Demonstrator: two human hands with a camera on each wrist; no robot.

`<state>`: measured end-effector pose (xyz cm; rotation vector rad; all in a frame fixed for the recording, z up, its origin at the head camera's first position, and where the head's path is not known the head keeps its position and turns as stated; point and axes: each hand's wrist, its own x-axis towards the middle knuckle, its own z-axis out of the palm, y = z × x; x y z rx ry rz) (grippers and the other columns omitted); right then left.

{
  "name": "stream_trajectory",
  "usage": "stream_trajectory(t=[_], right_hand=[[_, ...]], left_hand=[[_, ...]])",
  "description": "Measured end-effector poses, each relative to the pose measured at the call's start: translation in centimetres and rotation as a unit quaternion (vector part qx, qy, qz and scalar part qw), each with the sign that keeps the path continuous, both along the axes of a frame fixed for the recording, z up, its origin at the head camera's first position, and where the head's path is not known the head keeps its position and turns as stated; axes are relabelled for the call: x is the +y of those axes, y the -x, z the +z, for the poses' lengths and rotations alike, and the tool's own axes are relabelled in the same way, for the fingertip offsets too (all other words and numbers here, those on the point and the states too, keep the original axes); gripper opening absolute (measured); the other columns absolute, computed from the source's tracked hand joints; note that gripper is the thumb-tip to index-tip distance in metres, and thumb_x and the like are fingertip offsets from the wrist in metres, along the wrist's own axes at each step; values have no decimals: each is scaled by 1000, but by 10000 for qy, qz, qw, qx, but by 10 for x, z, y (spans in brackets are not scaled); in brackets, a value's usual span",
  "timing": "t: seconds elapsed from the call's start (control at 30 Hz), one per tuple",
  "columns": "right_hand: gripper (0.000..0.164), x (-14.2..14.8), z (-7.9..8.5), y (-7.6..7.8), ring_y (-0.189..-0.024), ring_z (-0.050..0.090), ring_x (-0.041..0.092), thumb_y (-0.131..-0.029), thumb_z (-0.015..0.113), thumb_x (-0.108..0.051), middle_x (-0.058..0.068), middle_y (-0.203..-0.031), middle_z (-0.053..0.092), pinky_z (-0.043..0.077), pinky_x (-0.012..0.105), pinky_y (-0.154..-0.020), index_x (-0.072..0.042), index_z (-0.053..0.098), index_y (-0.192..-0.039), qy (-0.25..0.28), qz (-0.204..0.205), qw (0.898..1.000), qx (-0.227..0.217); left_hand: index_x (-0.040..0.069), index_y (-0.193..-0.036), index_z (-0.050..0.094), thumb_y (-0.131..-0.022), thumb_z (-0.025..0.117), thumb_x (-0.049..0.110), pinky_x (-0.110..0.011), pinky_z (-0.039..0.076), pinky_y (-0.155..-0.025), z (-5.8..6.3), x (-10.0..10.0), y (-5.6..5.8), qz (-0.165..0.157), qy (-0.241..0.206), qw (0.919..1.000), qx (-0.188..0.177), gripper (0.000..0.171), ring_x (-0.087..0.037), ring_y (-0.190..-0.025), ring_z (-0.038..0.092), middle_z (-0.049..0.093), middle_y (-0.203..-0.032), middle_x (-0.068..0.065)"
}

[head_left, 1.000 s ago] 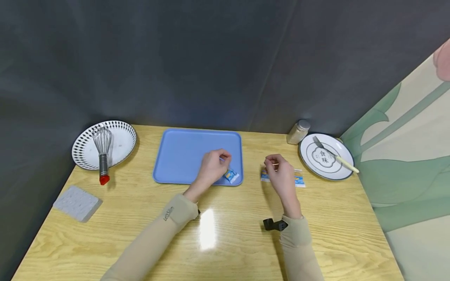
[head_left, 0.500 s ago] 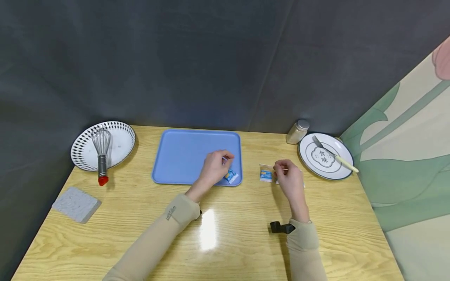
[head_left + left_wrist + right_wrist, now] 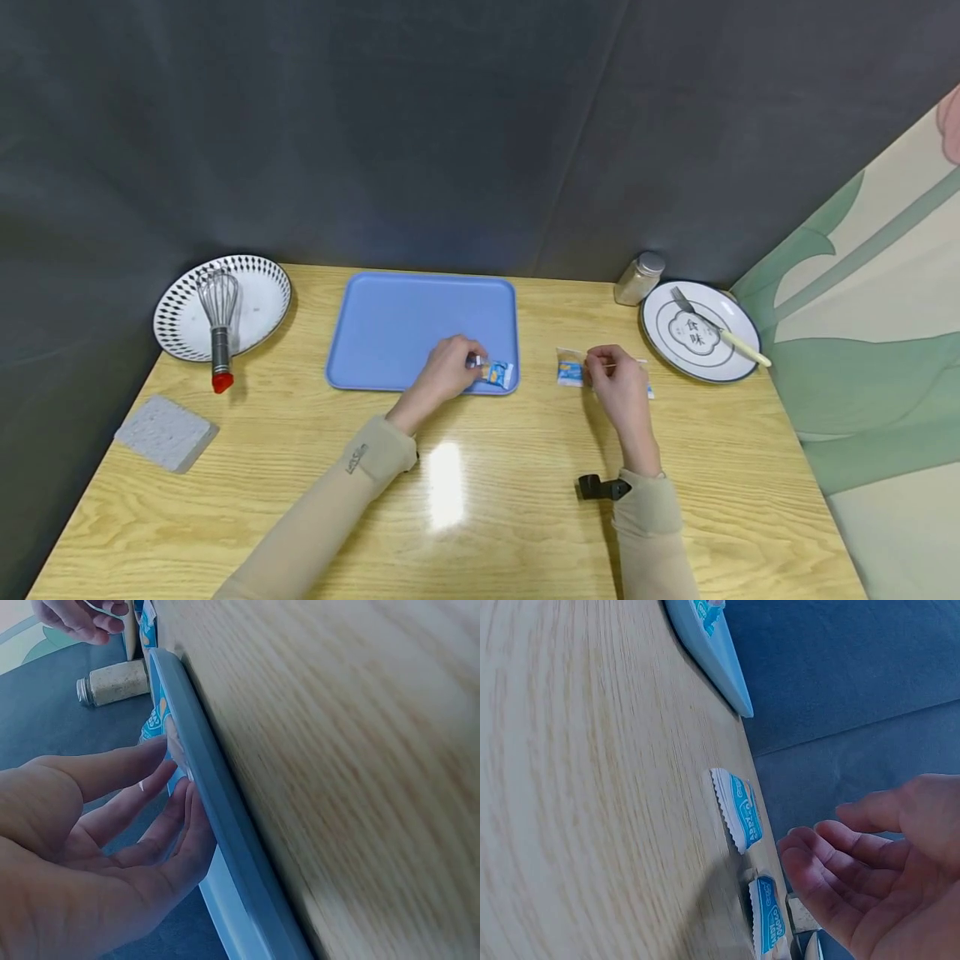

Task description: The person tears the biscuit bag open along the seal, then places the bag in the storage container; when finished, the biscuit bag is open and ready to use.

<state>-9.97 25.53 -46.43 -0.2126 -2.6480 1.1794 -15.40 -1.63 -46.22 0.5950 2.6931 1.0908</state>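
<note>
In the head view my left hand [image 3: 447, 368] is over the front right corner of the blue tray [image 3: 397, 325]. Its thumb and fingertips pinch the left end of a small blue-and-clear snack packet [image 3: 498, 374] lying in the tray. The left wrist view shows that packet [image 3: 154, 724] partly behind the fingers and the tray rim. To the right of the tray, my right hand [image 3: 619, 387] hovers with loosely bent fingers and holds nothing. Below it on the table lie two more such packets, one nearer the tray [image 3: 739, 810] and one farther right [image 3: 766, 915], largely hidden by the hand in the head view.
On the left, a patterned plate [image 3: 262, 312] carries a whisk [image 3: 220, 329] with a red handle end. A grey sponge-like block [image 3: 167, 433] lies in front. At the back right stand a jar [image 3: 639, 279] with a grey lid and a plate [image 3: 731, 317] with a fork [image 3: 727, 335].
My left hand has shifted slightly left and lower, and the packet in the tray has turned more level. My right hand first moved right over the packets and then stayed nearly still.
</note>
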Motion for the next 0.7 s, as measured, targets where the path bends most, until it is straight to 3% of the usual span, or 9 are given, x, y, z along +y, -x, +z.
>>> stream_trajectory(t=[0.23, 0.43, 0.57, 0.7], right_hand=[[16, 4, -1, -2, -87, 74, 41, -105, 61, -1, 27, -96, 75, 46, 14, -61, 11, 72, -108, -18, -17, 10000, -94], [16, 5, -1, -2, -88, 74, 40, -105, 62, -2, 26, -97, 75, 47, 15, -61, 10, 72, -108, -37, -89, 9999, -114], [16, 5, -1, -1, -87, 74, 39, -105, 62, -2, 25, -96, 76, 48, 14, -61, 9, 72, -108, -29, -125, 9998, -124], [15, 6, -4, 1, -86, 73, 38, -104, 63, -1, 26, -97, 75, 47, 13, -61, 10, 72, -109, -11, -65, 9998, -172]], left_hand=[[-2, -99, 80, -87, 82, -4, -36, 53, -79, 0, -1, -2, 14, -32, 9999, -110, 12, -25, -86, 65, 71, -88, -10], [-5, -112, 78, -91, 83, 5, -41, 56, -90, 5, -4, -2, 191, -39, 9993, -310, 24, -30, -99, 68, 74, -102, -14], [-5, -124, 75, -94, 82, 10, -48, 55, -96, 13, 1, -3, 378, -165, 9991, -129, 34, -34, -107, 67, 72, -115, -18], [-3, -128, 74, -98, 79, 11, -48, 54, -96, 19, 19, -5, 498, -402, 9978, 159, 33, -33, -105, 68, 72, -120, -17]])
